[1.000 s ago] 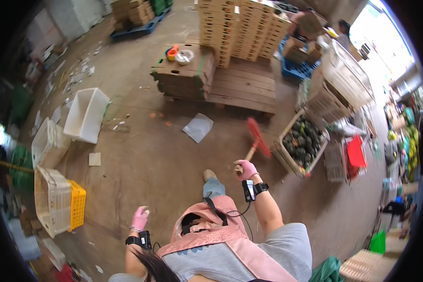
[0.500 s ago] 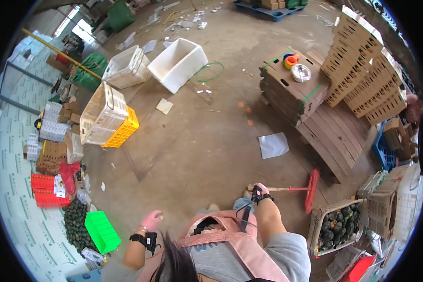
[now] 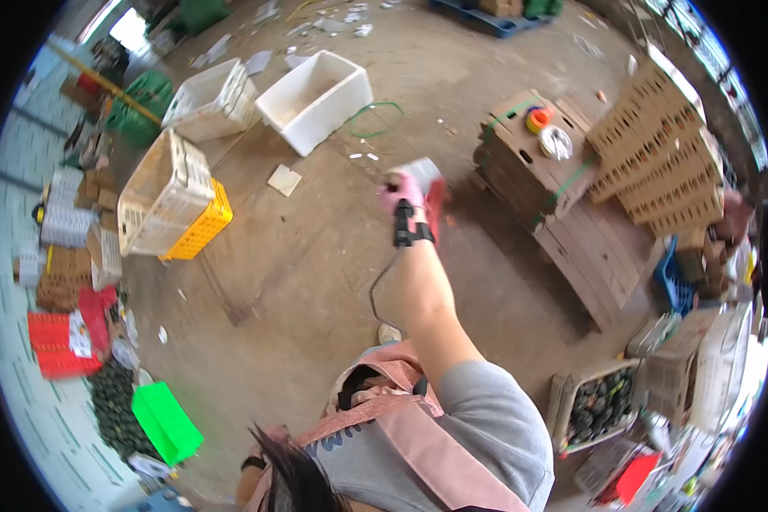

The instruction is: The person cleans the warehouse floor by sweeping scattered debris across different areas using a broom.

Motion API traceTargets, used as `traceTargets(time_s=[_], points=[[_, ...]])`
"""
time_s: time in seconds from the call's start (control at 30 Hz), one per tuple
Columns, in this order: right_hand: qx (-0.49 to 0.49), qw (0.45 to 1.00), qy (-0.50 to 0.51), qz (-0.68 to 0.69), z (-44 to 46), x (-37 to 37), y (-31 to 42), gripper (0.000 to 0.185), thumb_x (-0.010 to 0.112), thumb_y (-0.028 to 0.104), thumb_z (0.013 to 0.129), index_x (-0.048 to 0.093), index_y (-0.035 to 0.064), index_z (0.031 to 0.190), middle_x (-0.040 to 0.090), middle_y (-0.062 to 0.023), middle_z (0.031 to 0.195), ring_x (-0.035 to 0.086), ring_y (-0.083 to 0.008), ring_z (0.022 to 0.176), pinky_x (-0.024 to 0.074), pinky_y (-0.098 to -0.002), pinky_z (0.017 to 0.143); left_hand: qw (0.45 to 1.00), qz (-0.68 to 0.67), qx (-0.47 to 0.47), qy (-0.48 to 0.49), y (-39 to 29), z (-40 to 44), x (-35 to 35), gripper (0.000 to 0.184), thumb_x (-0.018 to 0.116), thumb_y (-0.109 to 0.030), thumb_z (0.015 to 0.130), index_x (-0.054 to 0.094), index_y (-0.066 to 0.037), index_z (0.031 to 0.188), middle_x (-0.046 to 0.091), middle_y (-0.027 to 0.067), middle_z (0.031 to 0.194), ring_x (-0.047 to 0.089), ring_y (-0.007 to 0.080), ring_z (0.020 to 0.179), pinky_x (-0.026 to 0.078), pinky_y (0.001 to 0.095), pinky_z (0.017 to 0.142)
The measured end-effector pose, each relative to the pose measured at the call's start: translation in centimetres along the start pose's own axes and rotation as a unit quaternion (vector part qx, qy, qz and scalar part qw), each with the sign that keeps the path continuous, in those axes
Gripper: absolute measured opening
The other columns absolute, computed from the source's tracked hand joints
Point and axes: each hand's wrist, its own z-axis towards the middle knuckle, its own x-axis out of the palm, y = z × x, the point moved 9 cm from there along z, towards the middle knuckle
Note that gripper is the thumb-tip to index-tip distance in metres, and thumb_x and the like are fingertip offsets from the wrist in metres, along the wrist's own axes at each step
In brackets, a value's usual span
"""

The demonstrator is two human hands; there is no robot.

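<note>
A wooden broom handle [image 3: 393, 180] is being clasped near its rounded end by the right hand [image 3: 401, 194], whose fingers are being wrapped round it in a pink knitted-looking glove. The broom's red head [image 3: 436, 211], long and narrow but blurred, is being partly hidden behind the glove and wrist, low over the smooth, scuffed concrete floor [image 3: 307, 273]. Just beyond the knuckles a thin, pale sheet [image 3: 419, 169] is being half covered; whether it is being touched by the head cannot be told. The right wrist is being circled by a black strap with a boxy device [image 3: 407, 229], from which a thin cable is being trailed. The left hand [image 3: 273, 438] is being kept low beside the body, largely screened by dark hair, so its grip cannot be told. Farther out, a stack of flat brown cardboard [image 3: 508, 175] is being bound by green strapping and is being borne on a slatted wooden platform [image 3: 602, 247], with printed cartons [image 3: 657, 128] being stacked behind. A smooth white rectangular tub [image 3: 316, 107] and a perforated yellow plastic crate [image 3: 203, 226] are being ranged to the left; dark green rounded produce [image 3: 602, 405] is being held in a pale crate [image 3: 561, 414] at right.
</note>
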Motion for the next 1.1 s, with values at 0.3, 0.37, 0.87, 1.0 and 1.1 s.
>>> traceTargets(time_s=[0.3,0.37,0.87,1.0,1.1], points=[[0.073,0.571,-0.164,-0.801,-15.6,-6.5,-1.3,0.017,0.050,0.006,0.066,0.039,0.0051,0.079,0.042,-0.0038,0.052,0.046,-0.0180,0.044,0.0374,-0.0285,0.040,0.972,-0.126,0.076,-0.184,-15.1,3.6,-11.9,0.042,0.049,-0.028,0.080,0.041,-0.003,0.112,0.052,0.0145,0.102,0.049,0.0239,0.096,0.039,0.0328,0.082],[0.081,0.408,-0.095,-0.905,-19.6,-7.6,0.4,0.028,0.047,0.004,0.069,0.031,0.0024,0.092,0.041,-0.0067,0.060,0.046,-0.0163,0.049,0.0398,-0.0300,0.042,0.968,-0.165,0.101,-0.157,-15.0,6.9,-11.8,0.043,0.050,-0.030,0.079,0.042,-0.004,0.111,0.051,0.0152,0.105,0.049,0.0248,0.097,0.039,0.0329,0.082],[0.344,-0.171,0.250,-0.889,-11.7,-11.8,-14.5,0.033,0.044,0.038,0.074,0.053,0.0076,0.081,0.057,-0.0160,0.082,0.055,-0.0326,0.075,0.0438,-0.0407,0.061,0.628,-0.741,-0.138,-0.194,-4.7,7.8,13.6,0.031,0.048,-0.024,0.079,0.046,-0.006,0.105,0.054,0.0057,0.077,0.052,0.0137,0.065,0.042,0.0253,0.050],[0.387,-0.242,0.424,-0.782,-11.5,-17.0,-23.9,0.022,0.048,0.023,0.069,0.056,0.0078,0.083,0.059,-0.0139,0.077,0.058,-0.0288,0.072,0.0449,-0.0390,0.056,0.463,-0.789,-0.291,-0.281,-4.2,-2.1,22.1,0.042,0.051,-0.031,0.076,0.039,-0.014,0.112,0.052,0.0063,0.094,0.050,0.0177,0.080,0.041,0.0345,0.065],[0.349,-0.271,0.403,-0.802,-9.2,-16.9,-26.3,0.023,0.052,0.017,0.067,0.062,0.0101,0.087,0.061,-0.0110,0.079,0.060,-0.0269,0.074,0.0471,-0.0386,0.055,0.382,-0.801,-0.372,-0.271,-7.4,-6.3,27.5,0.041,0.051,-0.031,0.077,0.036,-0.018,0.113,0.049,0.0062,0.100,0.048,0.0209,0.086,0.038,0.0402,0.071]])
